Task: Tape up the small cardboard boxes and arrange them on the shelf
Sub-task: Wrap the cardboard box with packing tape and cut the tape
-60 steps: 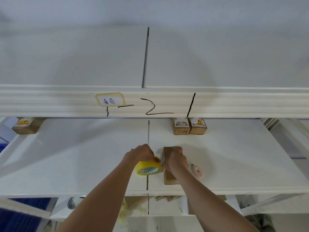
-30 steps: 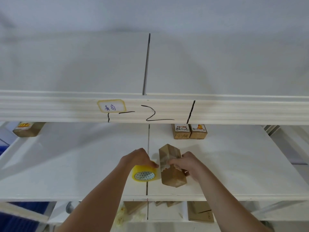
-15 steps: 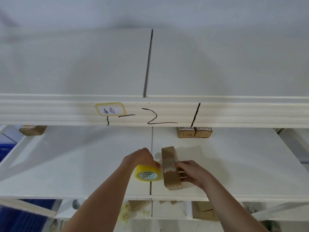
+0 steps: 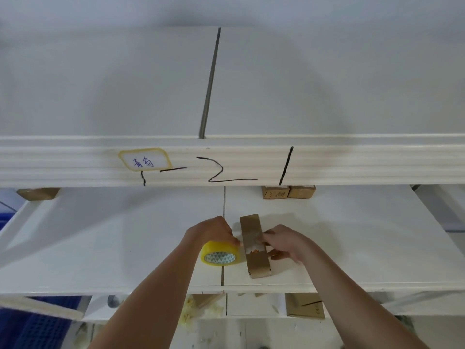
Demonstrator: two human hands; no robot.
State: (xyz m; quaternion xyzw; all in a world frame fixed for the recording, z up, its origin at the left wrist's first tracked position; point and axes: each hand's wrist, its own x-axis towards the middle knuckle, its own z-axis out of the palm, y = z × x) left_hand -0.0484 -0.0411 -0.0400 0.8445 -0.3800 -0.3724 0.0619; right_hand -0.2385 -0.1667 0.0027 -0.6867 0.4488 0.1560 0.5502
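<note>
Lowered since a second ago, the long cardboard box (image 4: 254, 245) lies pointing away; right hand (image 4: 284, 244) pinches its middle, left hand (image 4: 212, 231) beside grips the yellow tape roll (image 4: 219, 253).

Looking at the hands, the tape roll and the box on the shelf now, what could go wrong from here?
1. The cardboard box lies near the front edge of the shelf, held only by the right hand; a hard pull on the tape might slide it off.
2. The left hand holds the tape roll right beside the box, so the strip may go on crooked or wrinkled.
3. The roll sits on its round side and could roll away if released.
</note>
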